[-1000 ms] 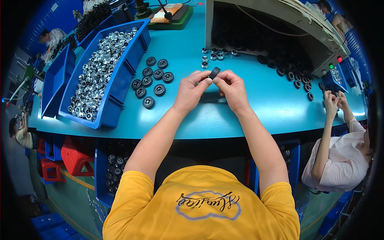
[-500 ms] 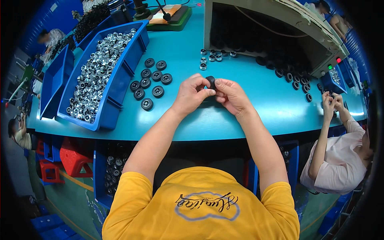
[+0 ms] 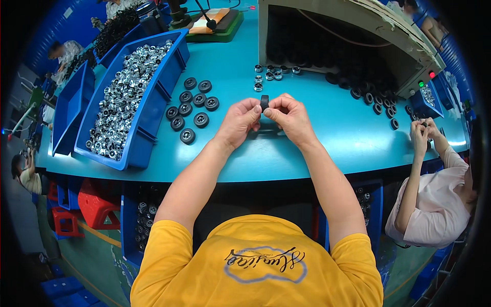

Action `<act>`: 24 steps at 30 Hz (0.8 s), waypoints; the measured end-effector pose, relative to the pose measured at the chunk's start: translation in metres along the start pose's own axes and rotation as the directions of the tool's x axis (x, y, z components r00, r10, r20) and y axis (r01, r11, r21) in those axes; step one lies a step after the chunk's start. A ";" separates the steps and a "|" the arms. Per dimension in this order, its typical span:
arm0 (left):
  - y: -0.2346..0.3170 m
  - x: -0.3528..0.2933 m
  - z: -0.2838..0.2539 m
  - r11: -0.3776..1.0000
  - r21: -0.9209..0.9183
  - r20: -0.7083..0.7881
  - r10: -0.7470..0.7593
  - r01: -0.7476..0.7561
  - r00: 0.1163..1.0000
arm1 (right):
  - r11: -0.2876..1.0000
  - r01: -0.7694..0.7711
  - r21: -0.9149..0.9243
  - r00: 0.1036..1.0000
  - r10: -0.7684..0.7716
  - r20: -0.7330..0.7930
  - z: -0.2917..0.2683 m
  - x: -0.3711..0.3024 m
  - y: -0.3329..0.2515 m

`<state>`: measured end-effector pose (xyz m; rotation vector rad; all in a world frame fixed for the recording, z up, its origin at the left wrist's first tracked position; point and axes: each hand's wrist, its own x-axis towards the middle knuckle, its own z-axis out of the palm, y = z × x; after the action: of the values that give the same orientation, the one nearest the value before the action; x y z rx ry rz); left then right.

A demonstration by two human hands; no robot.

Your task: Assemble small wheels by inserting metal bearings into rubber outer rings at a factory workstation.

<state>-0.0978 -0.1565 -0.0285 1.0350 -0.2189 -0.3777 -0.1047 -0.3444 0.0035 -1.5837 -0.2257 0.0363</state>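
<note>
Between my two hands, above the turquoise table, is a small black toy tyre (image 3: 264,103), seen edge-on. My left hand (image 3: 238,122) pinches its left side with thumb and fingers. The thumb and fingers of my right hand (image 3: 290,118) close on its right side. Whether a hub sits inside the tyre is hidden. To the left of my hands lie several black wheels (image 3: 199,99) with hubs in them. Just beyond my fingers stand several loose shiny hubs (image 3: 258,87).
A long blue bin (image 3: 144,137) full of chrome hubs is at the left, with another blue bin (image 3: 66,115) beside it. A large box (image 3: 263,36) heaped with black tyres (image 3: 369,98) stands at the far right. A co-worker (image 3: 432,204) handles parts at the right.
My hands have turned the tyre more upright and edge-on, shifting slightly left with it. My right hand's grip has changed, its thumb now against the tyre. The table's wheels stay put.
</note>
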 end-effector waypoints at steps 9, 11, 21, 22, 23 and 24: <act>0.007 -0.002 0.006 0.999 0.033 -0.057 0.019 -0.017 0.998 | 0.990 0.108 -0.086 0.991 -0.100 0.092 -0.002 -0.004 -0.002; 0.008 -0.002 0.007 0.978 0.189 -0.073 0.106 -0.090 0.992 | 0.958 -0.202 0.202 0.973 0.174 0.150 -0.006 -0.003 -0.005; 0.005 -0.005 0.032 0.490 0.796 0.034 0.551 -0.356 0.834 | 0.800 -0.355 0.484 0.929 0.246 0.275 -0.014 0.007 0.022; 0.004 -0.005 0.032 0.465 0.807 0.043 0.567 -0.363 0.822 | 0.799 -0.361 0.481 0.928 0.254 0.274 -0.014 0.007 0.021; 0.004 -0.005 0.033 0.439 0.819 0.053 0.583 -0.369 0.811 | 0.799 -0.367 0.477 0.925 0.261 0.274 -0.014 0.006 0.019; 0.004 -0.006 0.033 0.412 0.831 0.062 0.599 -0.374 0.798 | 0.798 -0.373 0.473 0.923 0.269 0.274 -0.013 0.006 0.017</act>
<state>-0.1138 -0.1783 -0.0091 1.8640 -0.4920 0.4904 -0.0943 -0.3561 -0.0126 -1.0558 -0.0802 0.4871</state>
